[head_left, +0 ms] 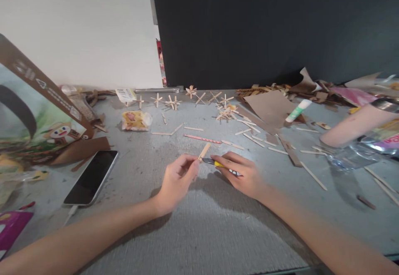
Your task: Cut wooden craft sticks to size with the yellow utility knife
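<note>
My left hand [180,178] pinches a short wooden craft stick [204,152], which points up and away from me. In my right hand [239,172] is a utility knife [220,164] with a yellow body; its blade reaches left to the lower part of the stick, by my left fingertips. Whether the blade is cutting into the wood I cannot tell. Just beyond my hands lie a red-and-white striped stick [202,138] and several loose craft sticks [232,144]. Farther back stand small star shapes [173,102] made of crossed sticks.
A phone [92,178] with a cable lies left, near a printed cardboard bag [40,104]. A small yellow packet [136,121] sits behind. On the right are a glue stick [298,111], brown cardboard [269,106], a pink tumbler [358,124] and a clear plastic bottle [352,157].
</note>
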Tool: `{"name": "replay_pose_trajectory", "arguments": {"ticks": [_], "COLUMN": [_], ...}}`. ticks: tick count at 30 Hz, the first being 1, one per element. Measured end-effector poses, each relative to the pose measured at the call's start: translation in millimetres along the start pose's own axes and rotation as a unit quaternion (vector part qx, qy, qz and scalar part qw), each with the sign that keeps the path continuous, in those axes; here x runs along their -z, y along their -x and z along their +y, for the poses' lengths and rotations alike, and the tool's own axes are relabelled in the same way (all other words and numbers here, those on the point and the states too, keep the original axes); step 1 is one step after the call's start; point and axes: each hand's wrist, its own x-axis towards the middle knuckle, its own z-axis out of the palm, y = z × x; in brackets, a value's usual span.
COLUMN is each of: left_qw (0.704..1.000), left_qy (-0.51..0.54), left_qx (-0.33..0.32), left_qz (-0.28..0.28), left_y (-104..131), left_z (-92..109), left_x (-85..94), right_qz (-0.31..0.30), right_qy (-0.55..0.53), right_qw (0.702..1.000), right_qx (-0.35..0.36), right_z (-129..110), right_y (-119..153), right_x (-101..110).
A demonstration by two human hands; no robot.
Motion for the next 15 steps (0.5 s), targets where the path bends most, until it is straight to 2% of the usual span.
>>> {"name": "replay_pose_trajectory", "arguments": {"ticks": [3, 7, 10, 12, 15], "left_qw": [1.000, 1.000, 0.999, 0.999, 0.999], "left_qy": [-0.005, -0.023, -0.013, 0.003, 0.016], "left_qx": [-0.001, 0.012, 0.029, 0.038, 0.047], "left_qz": [0.013, 0.016, 0.007, 0.001, -0.008], "left_y": [-1, -4, -6, -6, -8], "left_z": [-1, -4, -5, -6, -7], "left_x": [-0.3, -0.1, -0.2, -0.5, -0.5], "right_qz": [-0.027, -0.066, -0.017, 0.024, 0.047], "right_qy": [0.040, 0.090, 0.108, 0.167, 0.238], "right_qw": [0.998, 0.993, 0.991, 0.975, 0.946], "right_qx": [-0.030, -0.031, -0.082, -0.148, -0.213], "right_z": [9, 27, 49, 70, 104], "right_y": [1, 0, 2, 6, 15], "right_x": [0, 0, 4, 9, 15]}}
